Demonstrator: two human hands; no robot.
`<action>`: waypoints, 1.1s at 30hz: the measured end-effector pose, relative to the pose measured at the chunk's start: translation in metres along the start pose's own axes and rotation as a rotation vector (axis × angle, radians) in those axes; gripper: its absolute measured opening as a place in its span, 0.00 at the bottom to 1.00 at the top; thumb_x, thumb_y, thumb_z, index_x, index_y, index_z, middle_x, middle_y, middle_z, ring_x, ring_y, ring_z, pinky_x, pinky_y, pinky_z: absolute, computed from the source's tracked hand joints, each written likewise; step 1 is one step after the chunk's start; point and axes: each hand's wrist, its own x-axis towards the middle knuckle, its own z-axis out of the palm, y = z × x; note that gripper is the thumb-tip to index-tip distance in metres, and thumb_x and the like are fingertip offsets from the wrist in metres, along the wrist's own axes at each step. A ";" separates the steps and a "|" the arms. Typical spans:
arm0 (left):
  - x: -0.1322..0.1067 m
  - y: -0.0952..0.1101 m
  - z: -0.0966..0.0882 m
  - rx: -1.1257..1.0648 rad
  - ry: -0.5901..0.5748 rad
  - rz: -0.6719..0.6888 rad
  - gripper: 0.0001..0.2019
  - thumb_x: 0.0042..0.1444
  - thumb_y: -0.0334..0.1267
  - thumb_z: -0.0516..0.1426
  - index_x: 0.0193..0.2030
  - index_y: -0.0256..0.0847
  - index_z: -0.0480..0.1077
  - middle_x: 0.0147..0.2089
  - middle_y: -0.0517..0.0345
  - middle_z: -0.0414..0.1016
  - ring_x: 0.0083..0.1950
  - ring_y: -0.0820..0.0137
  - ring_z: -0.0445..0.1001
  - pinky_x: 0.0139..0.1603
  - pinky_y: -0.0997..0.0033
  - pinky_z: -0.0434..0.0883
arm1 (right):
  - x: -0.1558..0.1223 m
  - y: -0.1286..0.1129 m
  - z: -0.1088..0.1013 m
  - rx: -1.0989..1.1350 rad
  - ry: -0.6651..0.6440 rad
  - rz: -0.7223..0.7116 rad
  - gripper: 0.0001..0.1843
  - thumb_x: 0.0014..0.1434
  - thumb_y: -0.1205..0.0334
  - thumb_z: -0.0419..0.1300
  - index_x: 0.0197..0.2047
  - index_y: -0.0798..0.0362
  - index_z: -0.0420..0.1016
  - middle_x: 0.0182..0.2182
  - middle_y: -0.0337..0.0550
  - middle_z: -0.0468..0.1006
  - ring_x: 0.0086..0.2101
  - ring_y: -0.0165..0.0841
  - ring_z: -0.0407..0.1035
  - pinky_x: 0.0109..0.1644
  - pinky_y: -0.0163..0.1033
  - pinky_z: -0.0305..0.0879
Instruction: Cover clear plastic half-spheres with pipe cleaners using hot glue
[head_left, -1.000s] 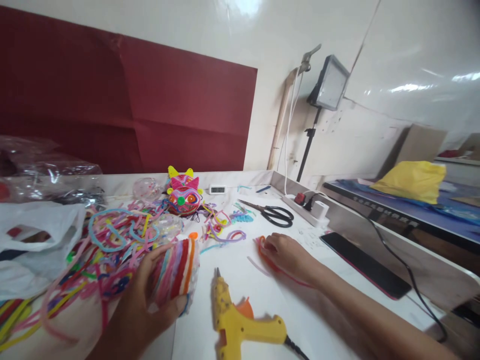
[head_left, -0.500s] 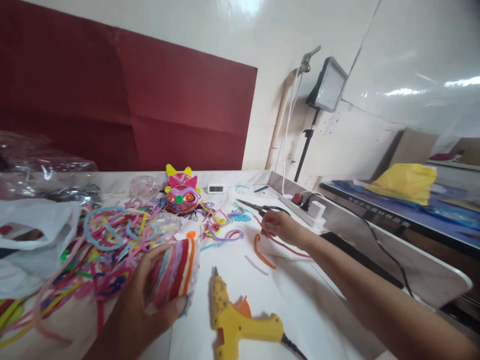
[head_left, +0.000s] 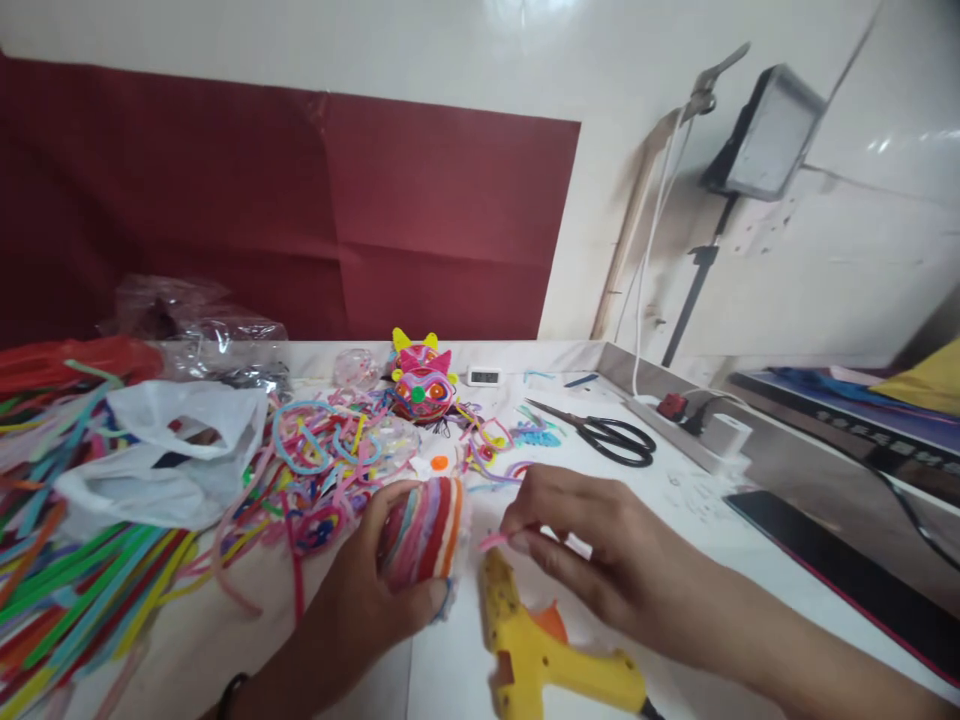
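My left hand (head_left: 375, 575) is closed around a ball covered in stripes of coloured pipe cleaner (head_left: 427, 535): pink, lilac, red and orange. A bit of clear surface shows at its right side. To the right of the ball, my right hand (head_left: 577, 540) pinches a pink pipe cleaner (head_left: 495, 541), its short end poking out toward the ball without touching it. Most of that strip is hidden by the fingers. Below my right hand lies a yellow glue gun (head_left: 536, 650) with an orange trigger, its nozzle pointing away from me.
Black-handled scissors (head_left: 611, 435) lie behind my right hand. Tangled pipe cleaners (head_left: 322, 450), a white plastic bag (head_left: 180, 490) and straight strips (head_left: 90, 580) spread on the left. A decorated figure (head_left: 422, 390) and small clock (head_left: 484, 377) stand at the back; a power strip (head_left: 694, 435) runs along the right.
My right hand has come left and nearer from beside the scissors, bringing a pink pipe cleaner toward the ball. My left hand still holds the ball. The view has turned left.
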 end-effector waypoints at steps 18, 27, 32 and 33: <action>0.000 0.013 -0.001 0.064 -0.089 0.019 0.29 0.41 0.34 0.60 0.54 0.43 0.62 0.55 0.51 0.73 0.57 0.54 0.72 0.52 0.61 0.73 | 0.016 -0.011 0.019 -0.296 -0.064 -0.208 0.10 0.62 0.73 0.55 0.30 0.56 0.74 0.30 0.43 0.71 0.31 0.34 0.61 0.34 0.38 0.58; -0.001 0.011 -0.001 0.155 -0.120 0.035 0.30 0.42 0.32 0.59 0.55 0.44 0.59 0.54 0.52 0.72 0.56 0.56 0.72 0.51 0.61 0.73 | 0.019 -0.012 0.020 -0.324 -0.097 -0.237 0.10 0.61 0.73 0.55 0.29 0.58 0.74 0.30 0.46 0.72 0.32 0.34 0.60 0.34 0.39 0.57; -0.001 0.008 0.000 0.184 -0.117 0.030 0.31 0.42 0.32 0.60 0.55 0.44 0.58 0.55 0.52 0.71 0.56 0.56 0.73 0.53 0.60 0.73 | 0.020 -0.012 0.021 -0.323 -0.111 -0.246 0.11 0.63 0.72 0.54 0.31 0.58 0.76 0.29 0.45 0.72 0.31 0.35 0.60 0.34 0.40 0.57; -0.001 0.007 0.000 0.188 -0.123 0.032 0.31 0.42 0.31 0.60 0.55 0.44 0.58 0.55 0.52 0.71 0.56 0.56 0.72 0.53 0.60 0.73 | 0.020 -0.012 0.021 -0.329 -0.108 -0.251 0.12 0.63 0.72 0.53 0.31 0.58 0.76 0.29 0.45 0.72 0.31 0.35 0.60 0.34 0.40 0.56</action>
